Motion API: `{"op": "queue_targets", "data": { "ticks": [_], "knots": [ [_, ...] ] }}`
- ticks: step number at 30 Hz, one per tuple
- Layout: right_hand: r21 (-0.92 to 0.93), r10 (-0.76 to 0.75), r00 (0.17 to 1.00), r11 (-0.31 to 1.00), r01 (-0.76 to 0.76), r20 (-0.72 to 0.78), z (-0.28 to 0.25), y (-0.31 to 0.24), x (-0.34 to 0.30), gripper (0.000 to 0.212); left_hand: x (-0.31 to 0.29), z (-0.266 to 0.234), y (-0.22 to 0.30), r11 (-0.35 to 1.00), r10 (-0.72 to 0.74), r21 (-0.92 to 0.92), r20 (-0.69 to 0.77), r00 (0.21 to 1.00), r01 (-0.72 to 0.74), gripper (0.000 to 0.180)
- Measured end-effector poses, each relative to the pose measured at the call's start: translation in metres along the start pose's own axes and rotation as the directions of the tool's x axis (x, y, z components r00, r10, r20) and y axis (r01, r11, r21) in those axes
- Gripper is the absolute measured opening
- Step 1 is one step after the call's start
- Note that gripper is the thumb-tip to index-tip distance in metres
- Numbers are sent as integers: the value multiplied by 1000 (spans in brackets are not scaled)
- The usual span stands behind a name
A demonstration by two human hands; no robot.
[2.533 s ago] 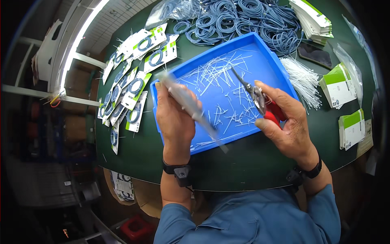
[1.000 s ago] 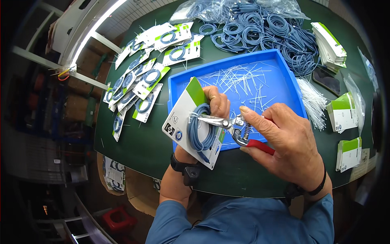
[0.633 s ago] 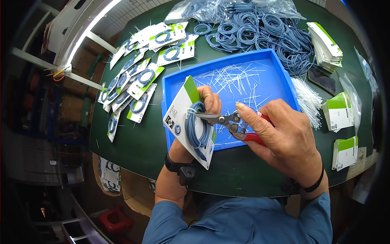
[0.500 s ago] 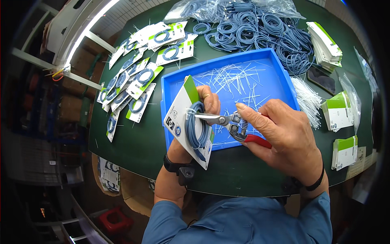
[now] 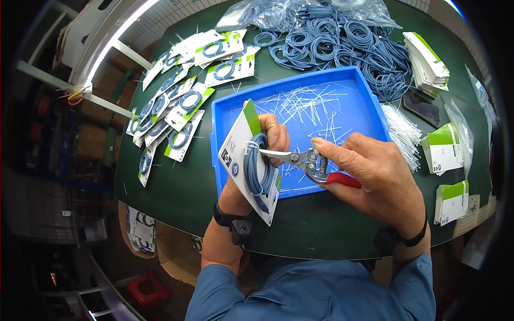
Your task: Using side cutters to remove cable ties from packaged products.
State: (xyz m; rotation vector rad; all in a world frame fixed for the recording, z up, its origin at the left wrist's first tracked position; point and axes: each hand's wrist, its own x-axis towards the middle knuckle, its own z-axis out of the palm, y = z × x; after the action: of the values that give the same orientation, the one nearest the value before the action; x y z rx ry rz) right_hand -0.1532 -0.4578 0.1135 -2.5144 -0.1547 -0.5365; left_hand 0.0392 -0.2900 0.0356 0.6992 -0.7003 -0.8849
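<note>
Two hands at work just above the near edge of the counter (image 5: 176, 203): left hand (image 5: 274, 140) with its grip closed on a white and green card (image 5: 241, 155) carrying a coiled blue cable (image 5: 258, 171), right hand (image 5: 375, 179) with its grip wrapped round red-handled snips (image 5: 310, 161), blades at the white tie near the card's top. Risk here, as a judgement: blades sit very close to the cable and the left fingers, so a slip could nick either. Beyond, blue tray (image 5: 225, 107) strewn with cut tie ends. Farther, finished cards (image 5: 176, 101) at left, loose cable coils (image 5: 342, 43) at the back
</note>
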Motion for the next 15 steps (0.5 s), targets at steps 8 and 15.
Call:
{"op": "queue_targets", "data": {
  "ticks": [8,15],
  "knots": [
    [177,128,973,980,-94,-192,11,-2,5,58,-1,4,-17,939,-277,-232,-66,959,255,66],
    [460,139,948,888,9,-286,31,-1,9,42,1,78,-14,901,-217,281,-364,906,329,70]
  ]
}}
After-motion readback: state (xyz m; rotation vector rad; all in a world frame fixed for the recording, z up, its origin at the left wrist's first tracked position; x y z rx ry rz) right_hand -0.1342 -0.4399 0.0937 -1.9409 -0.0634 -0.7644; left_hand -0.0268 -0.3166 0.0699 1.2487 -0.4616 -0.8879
